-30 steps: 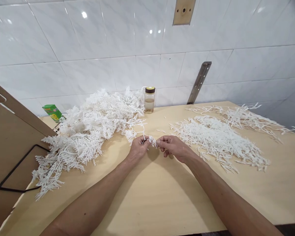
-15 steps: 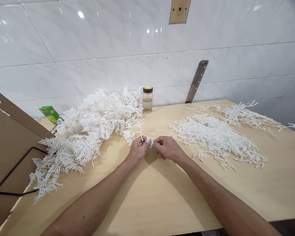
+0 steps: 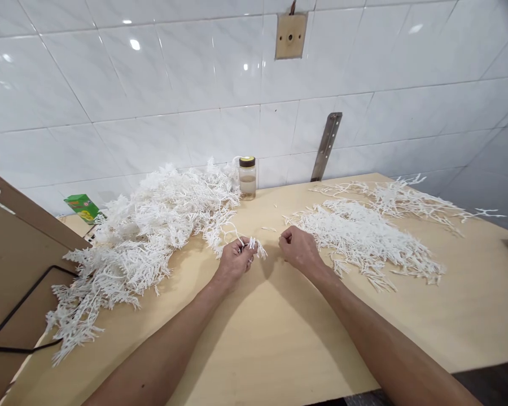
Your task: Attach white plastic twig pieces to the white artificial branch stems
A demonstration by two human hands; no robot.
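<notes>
Table point(image 3: 279, 349): pale wood, bare under both forearms.
Large pile point(image 3: 152, 225): tangled white plastic sprigs, just left of the left fingers and running away toward the wall; one strand reaches the left hand.
Small pile point(image 3: 364, 237): flatter, looser sprigs, just right of the right fingers.
Board point(image 3: 17, 265): brown, with a black outline, well left of the left hand.
Jar point(image 3: 247, 177): capped, part filled, beyond the fingers at the wall.
Carton point(image 3: 81, 207): green, far left, behind the large pile.
Left hand point(image 3: 233, 260): fingers curled and pressed together, pinching a sprig point(image 3: 256, 246) whose tip sticks out to the right.
Right hand point(image 3: 297, 248): fingers curled into a loose fist; whether they pinch anything, I cannot tell.
Change: half a second ago both hands met on the sprig; now the right hand has drawn apart toward the small pile.
Reading: likely a piece has just been separated, the rest remaining in the left hand.
</notes>
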